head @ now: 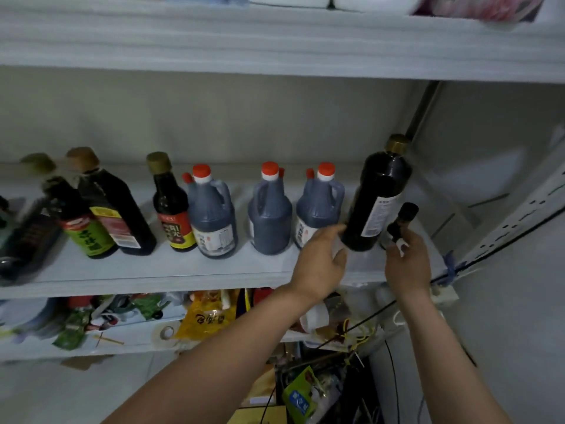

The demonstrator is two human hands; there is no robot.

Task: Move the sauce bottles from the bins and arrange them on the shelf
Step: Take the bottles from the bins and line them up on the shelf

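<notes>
At right end of shelf [153, 270]: tall dark bottle [379, 197] tilted, left hand [319, 261] curled round its base; right hand [408, 264] pinches small dark bottle [400, 221]. Tall one likely heavy, slick, breakable; grip low on body, not cap

the shelf [153, 270] is white and matt, smooth along its front edge. the tall bottle [377, 191] near the right end is dark and glossy, glass by its look, with a dull gold cap [397, 145] and a paper label [377, 217]. the jugs [269, 221] mid-shelf are grey matt plastic with smooth red caps [270, 170]. the small bottle [397, 226] is dark with a matt black cap [409, 210]. the post [519, 215] by the right corner is perforated, pale painted metal. the pouch [211, 316] below is glossy yellow plastic.
</notes>
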